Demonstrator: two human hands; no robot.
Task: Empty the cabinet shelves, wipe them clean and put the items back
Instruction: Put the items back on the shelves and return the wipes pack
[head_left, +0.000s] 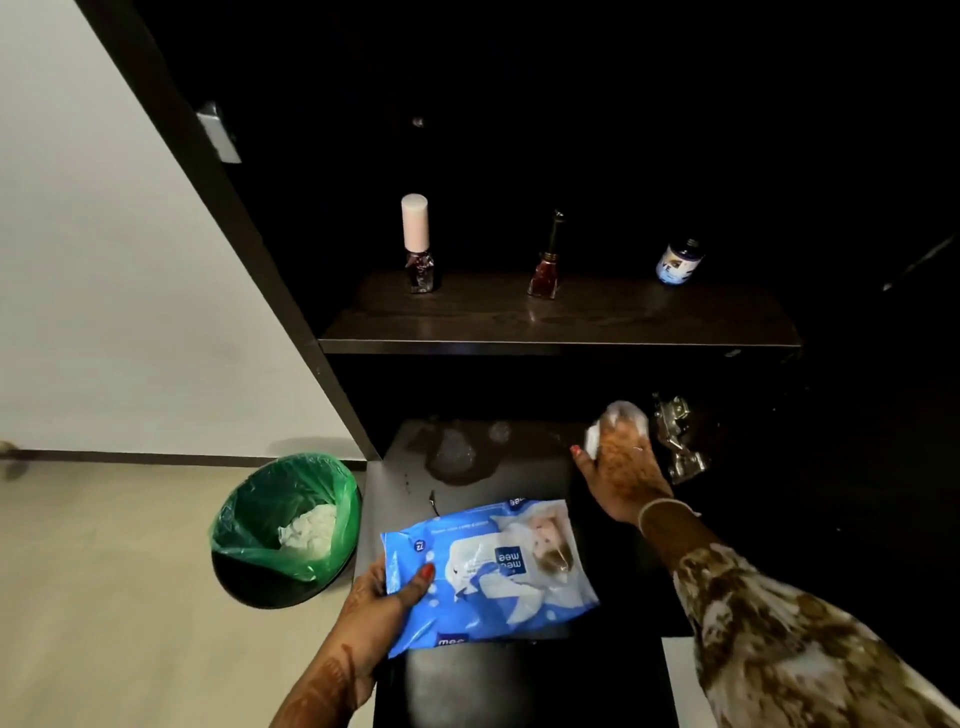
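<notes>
the right hand curls its fingers round a crumpled white wipe at the right end of the lower shelf, beside a metal hinge. the left hand pinches the left edge of a blue wipes pack, thumb on top. a green-lined bin on the floor holds crumpled white wipes, while the upper shelf carries a pink-capped polish bottle, a dark-capped polish bottle and a labelled jar, set well apart.

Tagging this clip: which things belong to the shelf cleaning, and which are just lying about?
Job: wipe, right hand; wipes pack, left hand; lower shelf; pink-capped polish bottle; dark-capped polish bottle; labelled jar; lined bin.
Lying about: door hinge; metal bracket.
</notes>
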